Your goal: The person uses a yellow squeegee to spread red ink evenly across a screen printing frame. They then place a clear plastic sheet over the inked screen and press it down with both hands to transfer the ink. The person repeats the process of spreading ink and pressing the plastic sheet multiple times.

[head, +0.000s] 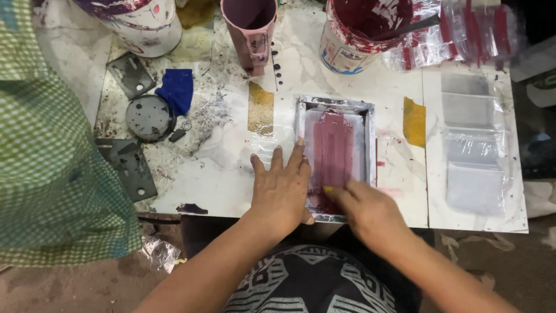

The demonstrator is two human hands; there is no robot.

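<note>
A small metal-framed printing screen (pixel 301 116) lies on the white worktable (pixel 220 179), its mesh stained dark pink. My left hand (pixel 281 188) lies flat, fingers spread, on the table and the frame's left edge. My right hand (pixel 368 211) is closed at the near end of the mesh, its fingertips on the pink area; whether it holds a tool is hidden. A pink jug (pixel 252 32) and a bucket of dark red paint (pixel 356 29) with a stick in it stand at the far side.
A row of clear plastic pouches (pixel 472 145) lies at the right. Printed red pouches (pixel 463 32) are piled at the far right. Grey metal plates (pixel 130 165), a round disc (pixel 149 117) and a blue cloth (pixel 176 90) sit left. A checked cloth (pixel 52 150) hangs at the left edge.
</note>
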